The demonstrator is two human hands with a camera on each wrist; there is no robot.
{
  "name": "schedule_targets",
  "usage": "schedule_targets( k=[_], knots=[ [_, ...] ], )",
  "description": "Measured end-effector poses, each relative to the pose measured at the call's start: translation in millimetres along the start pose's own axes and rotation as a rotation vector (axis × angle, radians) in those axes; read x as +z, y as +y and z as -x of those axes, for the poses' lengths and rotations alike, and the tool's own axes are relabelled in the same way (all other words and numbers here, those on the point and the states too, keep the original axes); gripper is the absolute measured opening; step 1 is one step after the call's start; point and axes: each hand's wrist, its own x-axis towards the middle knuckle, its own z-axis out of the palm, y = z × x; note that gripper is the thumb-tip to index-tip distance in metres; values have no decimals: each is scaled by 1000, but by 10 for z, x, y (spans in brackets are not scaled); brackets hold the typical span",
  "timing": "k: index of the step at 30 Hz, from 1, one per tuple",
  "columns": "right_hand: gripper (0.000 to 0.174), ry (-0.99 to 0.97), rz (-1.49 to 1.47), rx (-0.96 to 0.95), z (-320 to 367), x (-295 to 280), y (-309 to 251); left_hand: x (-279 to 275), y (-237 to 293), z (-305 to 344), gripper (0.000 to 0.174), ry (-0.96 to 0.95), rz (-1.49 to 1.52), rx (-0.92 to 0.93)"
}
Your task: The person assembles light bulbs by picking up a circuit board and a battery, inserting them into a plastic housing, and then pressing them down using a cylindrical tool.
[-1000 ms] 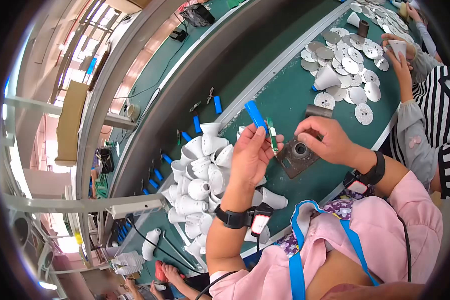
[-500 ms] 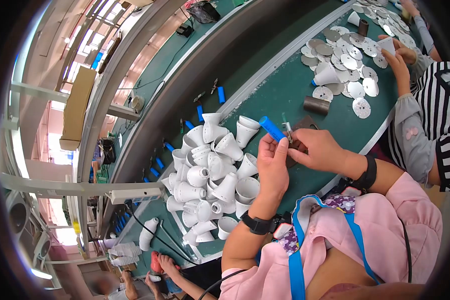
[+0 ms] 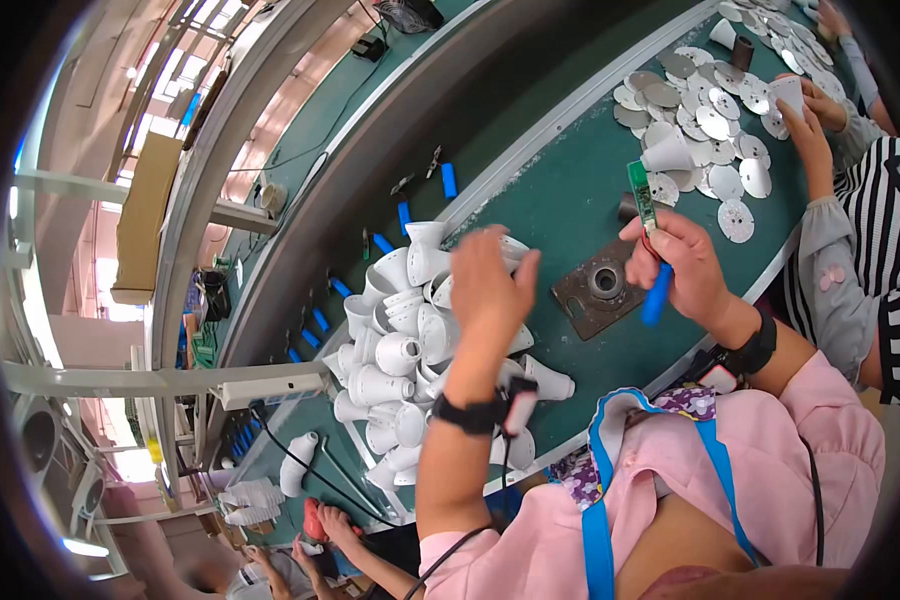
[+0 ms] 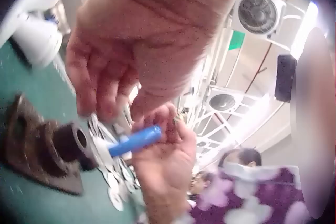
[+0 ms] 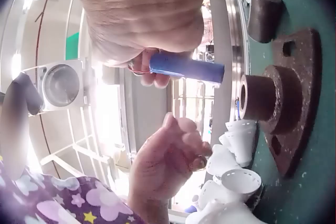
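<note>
Right hand (image 3: 688,268): fingers pinching slim green circuit board (image 3: 642,195), near brown collared metal plate (image 3: 582,300). Blue cylinder (image 3: 657,295), thin red wire (image 3: 649,245): swing could strain joint. Left hand (image 3: 492,290): fingers loose, empty, near white cones (image 3: 428,252).

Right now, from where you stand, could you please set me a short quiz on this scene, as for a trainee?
1. Multiple choice: what colour is the board in the right hand?
A) red
B) green
C) white
2. True or false: the left hand holds the blue cylinder.
3. Fill in: the pile of white cones is nearer the ____ hand than the other.

Key: 1, B; 2, false; 3, left.
</note>
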Motion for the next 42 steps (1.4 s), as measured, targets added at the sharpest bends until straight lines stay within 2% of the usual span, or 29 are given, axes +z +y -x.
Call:
schedule_targets(
  k=[1, 3, 5, 7, 9, 11, 12, 13, 15, 16, 17, 18, 19, 21, 22, 23, 24, 25, 26, 27, 29, 31, 33, 35, 37, 38, 40, 41, 42],
  knots=[
    [25, -1, -1, 0, 6, -16, -10, 91, -170, -94, 46, -36, -118, -18],
    [24, 5, 175, 179, 6, -36, -58, 204, -306, -224, 53, -69, -233, -32],
    [23, 14, 233, 202, 15, -45, -84, 283, -313, -314, 63, -362, -272, -258],
    [23, 32, 287, 232, 22, -60, -109, 253, -257, -315, 64, -333, -228, -171],
    [21, 54, 473, 241, -4, -72, -131, 231, -198, -243, 65, -307, -183, -95],
    [20, 17, 577, 187, -31, -98, -93, 222, -124, -152, 66, -49, 31, 155],
    [19, -19, 679, 129, -38, -103, -73, 88, -2, -124, 65, -105, 172, 128],
    [19, -19, 676, 132, -44, -99, -72, -7, 75, -78, 65, -108, 170, 126],
    [20, -164, 890, -112, -48, -69, -96, -134, 172, 56, 67, -137, 361, 156],
    [20, -165, 889, -108, -44, -34, -135, -151, 195, 128, 70, -188, 431, 110],
    [21, -264, 942, -79, -40, -1, -190, -123, 181, 210, 71, -160, 585, 123],
    [22, -364, 994, -51, -34, 15, -216, -118, 177, 270, 73, -176, 589, 146],
    [22, -364, 994, -46, -31, 10, -206, -124, 185, 319, 74, -193, 593, 170],
    [21, -491, 958, 187, -32, 0, -172, -204, 328, 407, 71, -243, 611, 154],
    [21, -493, 958, 192, -35, 17, -178, -233, 382, 448, 67, -290, 627, 143],
    [21, -459, 886, 299, -38, 48, -204, -214, 373, 507, 67, -293, 630, 138],
    [21, -424, 813, 404, -40, 62, -227, -176, 349, 565, 64, -303, 826, 87],
    [21, -424, 812, 408, -36, 60, -241, -162, 332, 612, 61, -311, 1020, 33],
    [21, -435, 780, 456, -36, 57, -253, -202, 297, 634, 52, -359, 1079, 7],
    [21, -447, 748, 503, -33, 57, -259, -185, 272, 677, 52, -359, 1080, 4],
    [21, -460, 712, 568, -17, 81, -264, -126, 216, 779, 51, -290, 1269, -159],
    [20, -471, 678, 629, -16, 84, -235, -106, 261, 815, 49, -242, 1307, -178],
    [18, -452, 510, 778, -1, 57, -163, -106, 325, 830, 49, -111, 1085, 6],
    [18, -431, 455, 773, 13, 105, -156, -43, 304, 867, 47, -94, 1123, -17],
    [17, -409, 396, 767, 42, 131, -132, -30, 251, 905, 47, -251, 1245, -101],
    [17, -403, 401, 760, 51, 124, -115, -65, 274, 914, 47, -251, 1246, -102],
    [17, -396, 404, 755, 73, 111, -79, -164, 349, 925, 47, -404, 1512, -544],
    [17, -385, 392, 773, 85, 102, -63, -160, 349, 925, 47, -405, 1513, -546],
    [17, -375, 381, 791, 96, 96, -54, -152, 347, 926, 45, -371, 1484, -464]
  ],
)
